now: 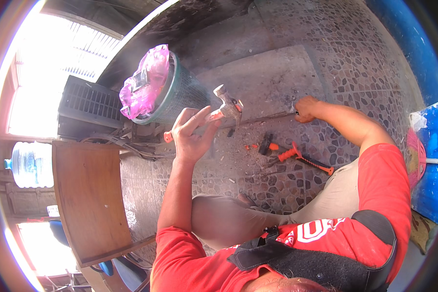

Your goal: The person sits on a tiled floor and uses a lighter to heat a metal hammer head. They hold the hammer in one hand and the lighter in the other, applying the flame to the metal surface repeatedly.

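Note:
My left hand (193, 135) is closed around the orange-red handle of a claw hammer (227, 108), holding it raised above the floor with its metal head away from me. Lower and to the right, my right hand (306, 108) is closed at the edge of a grey concrete slab (267, 80). A small dark bit shows by its fingers, but what it grips is hidden. Broken chips and dust lie along the slab's near edge. Between my hands and my legs are a black-headed hammer (266, 144) and a chisel with an orange hand guard (290, 152), lying on the floor.
A green mesh basket (182, 92) with a pink plastic bag (151, 80) stands at the left, beside a dark slatted unit (90, 107). A wooden table (92, 199) and a water jug (32, 164) are further left. Blue containers (430, 190) line the right. Pebble-patterned tiles (355, 63) surround the slab.

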`<move>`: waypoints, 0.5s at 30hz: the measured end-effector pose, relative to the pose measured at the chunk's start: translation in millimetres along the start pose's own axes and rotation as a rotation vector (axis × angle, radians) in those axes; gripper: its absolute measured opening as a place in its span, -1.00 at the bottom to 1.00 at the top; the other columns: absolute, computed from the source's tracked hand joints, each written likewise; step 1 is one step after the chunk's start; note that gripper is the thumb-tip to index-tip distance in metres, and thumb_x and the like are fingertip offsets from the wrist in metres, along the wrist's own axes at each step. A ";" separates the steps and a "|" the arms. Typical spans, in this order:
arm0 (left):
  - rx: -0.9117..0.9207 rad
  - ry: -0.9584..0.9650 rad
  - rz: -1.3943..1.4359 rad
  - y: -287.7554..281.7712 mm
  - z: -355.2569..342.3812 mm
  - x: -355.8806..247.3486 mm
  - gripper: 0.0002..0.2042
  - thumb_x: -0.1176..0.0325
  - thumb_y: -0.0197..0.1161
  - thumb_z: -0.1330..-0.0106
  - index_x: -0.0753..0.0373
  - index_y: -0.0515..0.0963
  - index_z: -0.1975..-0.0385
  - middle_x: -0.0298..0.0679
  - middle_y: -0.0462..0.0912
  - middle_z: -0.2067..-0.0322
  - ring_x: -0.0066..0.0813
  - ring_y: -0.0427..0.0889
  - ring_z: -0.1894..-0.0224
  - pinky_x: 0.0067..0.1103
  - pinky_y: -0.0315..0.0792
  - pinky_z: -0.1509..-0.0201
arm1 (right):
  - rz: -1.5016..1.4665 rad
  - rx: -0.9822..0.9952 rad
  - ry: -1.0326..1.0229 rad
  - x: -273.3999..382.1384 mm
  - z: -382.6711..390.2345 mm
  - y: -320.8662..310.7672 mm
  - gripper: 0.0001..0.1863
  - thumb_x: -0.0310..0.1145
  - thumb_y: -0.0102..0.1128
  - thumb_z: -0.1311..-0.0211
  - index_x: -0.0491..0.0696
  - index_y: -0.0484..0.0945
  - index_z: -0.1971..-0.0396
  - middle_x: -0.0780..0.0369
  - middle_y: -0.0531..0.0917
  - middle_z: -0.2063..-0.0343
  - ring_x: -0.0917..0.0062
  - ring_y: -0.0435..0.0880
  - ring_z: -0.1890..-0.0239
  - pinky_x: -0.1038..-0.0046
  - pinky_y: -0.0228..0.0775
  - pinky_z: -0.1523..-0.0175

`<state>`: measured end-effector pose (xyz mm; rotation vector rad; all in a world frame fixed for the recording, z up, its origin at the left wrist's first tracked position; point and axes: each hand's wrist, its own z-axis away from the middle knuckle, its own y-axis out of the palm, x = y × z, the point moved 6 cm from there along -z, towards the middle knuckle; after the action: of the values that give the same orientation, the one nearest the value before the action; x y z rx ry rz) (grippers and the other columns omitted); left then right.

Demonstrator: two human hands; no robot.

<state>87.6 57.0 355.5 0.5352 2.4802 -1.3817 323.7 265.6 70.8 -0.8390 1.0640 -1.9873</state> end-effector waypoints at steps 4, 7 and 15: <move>-0.016 -0.005 -0.006 -0.6 0.5 0.3 -0.59 0.46 0.54 -0.01 0.32 0.69 0.08 -0.25 0.61 0.38 -0.49 0.54 0.39 -0.57 0.45 0.29 | 0.015 0.009 -0.014 1.9 0.9 -0.4 -0.42 0.09 0.11 -0.19 -0.22 0.70 0.37 -0.10 0.72 0.30 0.00 0.70 0.14 0.08 0.52 -0.01; -0.026 -0.003 -0.025 -1.7 -1.5 -1.2 -0.61 0.43 0.57 0.06 0.29 0.71 0.16 -0.21 0.65 0.38 -0.41 0.64 0.40 -0.52 0.50 0.32 | 0.006 0.022 0.004 3.3 1.6 -1.1 -0.34 0.19 0.06 -0.25 -0.23 0.71 0.36 -0.10 0.72 0.29 0.00 0.69 0.12 0.10 0.52 -0.02; -0.003 0.003 -0.006 -1.3 -0.9 -1.9 -0.62 0.47 0.54 0.00 0.30 0.71 0.11 -0.25 0.61 0.37 -0.49 0.54 0.39 -0.57 0.45 0.29 | -0.003 0.075 0.023 4.5 4.2 -2.4 -0.31 0.21 0.01 -0.30 -0.23 0.71 0.31 -0.07 0.72 0.24 0.03 0.68 0.07 0.13 0.50 -0.06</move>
<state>88.7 56.8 357.7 0.5296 2.4880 -1.3803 324.0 261.2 75.6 -0.7797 0.9950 -2.0306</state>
